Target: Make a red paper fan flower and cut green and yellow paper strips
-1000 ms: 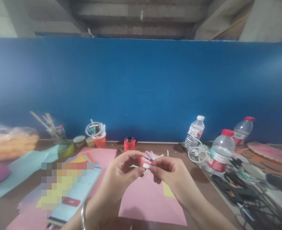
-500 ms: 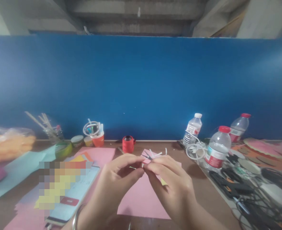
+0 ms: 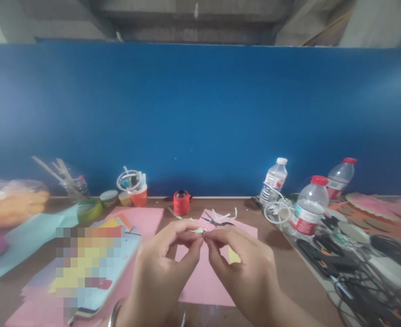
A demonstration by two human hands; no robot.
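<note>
My left hand [image 3: 173,254] and my right hand [image 3: 243,259] meet fingertip to fingertip over a pink sheet of paper [image 3: 200,286]. Both pinch at a tiny dark-edged piece [image 3: 204,235], too small to make out. A pale green scrap [image 3: 197,230] shows by my left fingers; whether it is held I cannot tell. Just beyond my hands, scissors [image 3: 215,221] with dark handles lie with blades apart on the sheet, near thin white paper strips [image 3: 223,217]. Past my right thumb a yellow piece of paper [image 3: 234,255] shows in part.
A red spool [image 3: 181,203] and an orange cup of pens [image 3: 139,196] stand at the back. Coloured papers and a phone [image 3: 115,272] lie left. Plastic bottles [image 3: 309,209], a white cable [image 3: 275,212] and black tools with tangled cords [image 3: 333,259] fill the right. A blue partition [image 3: 200,113] rises behind.
My right hand has shifted slightly down, so more of the scissors shows. The fingertips of both hands have drawn closer round the small piece. The view has tilted slightly.
</note>
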